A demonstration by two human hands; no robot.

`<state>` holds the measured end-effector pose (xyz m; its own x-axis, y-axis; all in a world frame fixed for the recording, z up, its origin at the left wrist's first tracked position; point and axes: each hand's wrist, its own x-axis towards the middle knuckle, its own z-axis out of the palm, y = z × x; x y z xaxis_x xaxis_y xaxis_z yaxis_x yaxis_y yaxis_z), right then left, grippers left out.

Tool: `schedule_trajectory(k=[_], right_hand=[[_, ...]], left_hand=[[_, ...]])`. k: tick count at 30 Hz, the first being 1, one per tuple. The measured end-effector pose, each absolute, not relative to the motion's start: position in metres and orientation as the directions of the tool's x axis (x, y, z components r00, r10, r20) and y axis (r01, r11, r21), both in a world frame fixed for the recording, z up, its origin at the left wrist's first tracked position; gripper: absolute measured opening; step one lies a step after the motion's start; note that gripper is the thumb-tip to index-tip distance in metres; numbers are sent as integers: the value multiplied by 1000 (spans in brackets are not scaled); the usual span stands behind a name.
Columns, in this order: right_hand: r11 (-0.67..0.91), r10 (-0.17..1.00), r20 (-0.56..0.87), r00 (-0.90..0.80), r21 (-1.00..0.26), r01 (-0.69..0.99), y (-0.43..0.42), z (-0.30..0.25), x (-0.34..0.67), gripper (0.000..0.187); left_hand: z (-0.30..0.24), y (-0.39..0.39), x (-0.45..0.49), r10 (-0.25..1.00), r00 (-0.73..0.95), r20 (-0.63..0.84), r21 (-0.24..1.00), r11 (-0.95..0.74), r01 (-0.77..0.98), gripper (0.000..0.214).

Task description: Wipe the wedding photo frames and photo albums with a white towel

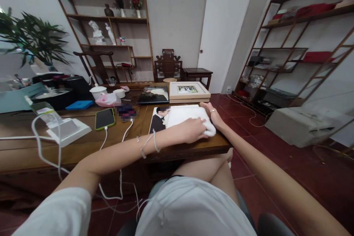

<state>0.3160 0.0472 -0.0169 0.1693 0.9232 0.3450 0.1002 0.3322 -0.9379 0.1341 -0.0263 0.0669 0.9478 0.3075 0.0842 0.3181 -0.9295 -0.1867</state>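
A photo album with a portrait cover lies at the right end of the wooden desk. A white cloth is spread over most of it. My left hand presses down on the cloth's near right corner, fingers curled on the fabric. Beside the album's far right edge rests my right hand, ring on one finger, fingers together against the cloth's edge.
A framed photo box and a dark album lie behind. A phone in a green case charges by white cable. A white box, bowls, tissues and a plant crowd the left. Shelves line the walls.
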Motion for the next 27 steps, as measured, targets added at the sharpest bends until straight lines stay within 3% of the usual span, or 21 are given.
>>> schedule_trajectory(k=[3,5,8,11,16,19,27], right_hand=[[335,928,356,109,-926,171,43,-15,315,59],[355,915,395,78,-883,307,39,-12,314,55],[369,900,435,18,-784,499,31,-8,312,39],[373,899,436,-39,-716,589,28,-8,312,34],[380,899,431,-73,-687,619,30,-12,314,35],[379,898,436,-63,-690,617,32,-14,314,35],[375,899,431,-71,-677,634,31,-12,314,35]], left_hand=[[71,-63,113,159,986,55,-200,-965,167,18],[75,-80,97,94,995,26,-133,-986,97,18],[87,-88,77,111,994,7,-8,-994,111,22],[110,-76,63,207,978,33,54,-977,205,27],[142,-26,44,429,867,254,-96,-880,464,25],[137,10,35,473,804,361,-165,-816,554,31],[63,46,34,502,840,207,-236,-808,540,47]])
